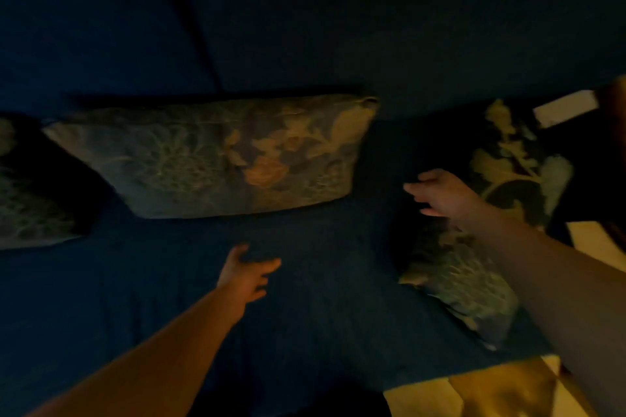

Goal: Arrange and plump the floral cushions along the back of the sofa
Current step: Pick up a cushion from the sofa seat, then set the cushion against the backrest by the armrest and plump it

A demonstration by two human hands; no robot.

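The scene is dim. A floral cushion [216, 156] leans against the dark blue sofa back [338, 27] in the middle. Another floral cushion [30, 200] sits at the far left, cut by the frame edge. A third floral cushion [474, 281] lies on the seat at the right, partly under my right forearm. My left hand [245, 276] hovers open over the seat [135, 281], below the middle cushion. My right hand [440, 193] is open, fingers spread, above the right cushion's upper part, holding nothing.
The sofa's right end shows a pale wooden floor [481, 389] at the bottom right. A light strip [565, 108] and a brown edge stand at the upper right. A seam [200, 27] runs down the sofa back.
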